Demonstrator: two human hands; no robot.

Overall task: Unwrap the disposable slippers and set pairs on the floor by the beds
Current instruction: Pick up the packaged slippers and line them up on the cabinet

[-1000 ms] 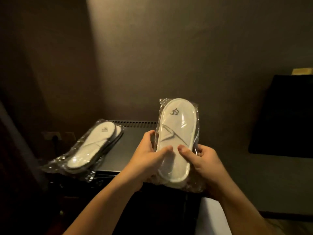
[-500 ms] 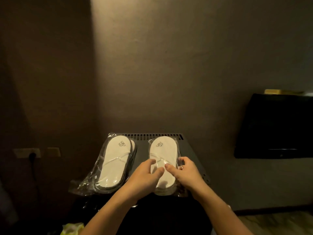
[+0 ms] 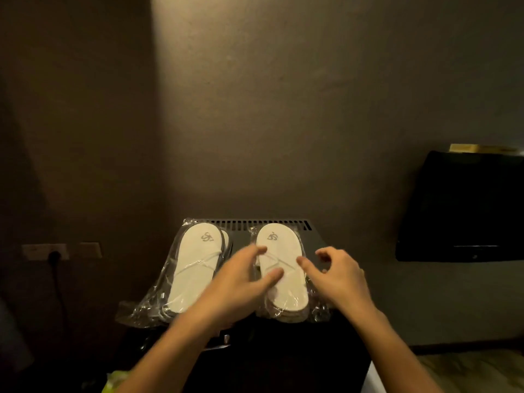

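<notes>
The right slipper pack (image 3: 279,275), held half a second ago, is now released on the dark table (image 3: 314,239) beside the left pack (image 3: 192,268), both grips, left hand (image 3: 243,282) and right hand (image 3: 340,276), spread apart.

black tv (image 3: 465,208), wall socket (image 3: 45,251)

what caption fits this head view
Both hands, left and right, hover open over the right wrapped slipper pack.

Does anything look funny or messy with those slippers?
A little. The left slipper pack lies tilted, and its loose plastic end sticks out past the front edge of the black cabinet. The right slipper pack lies straighter. Both are still wrapped. Nothing looks torn or spilled. The left hand and right hand are open.
</notes>
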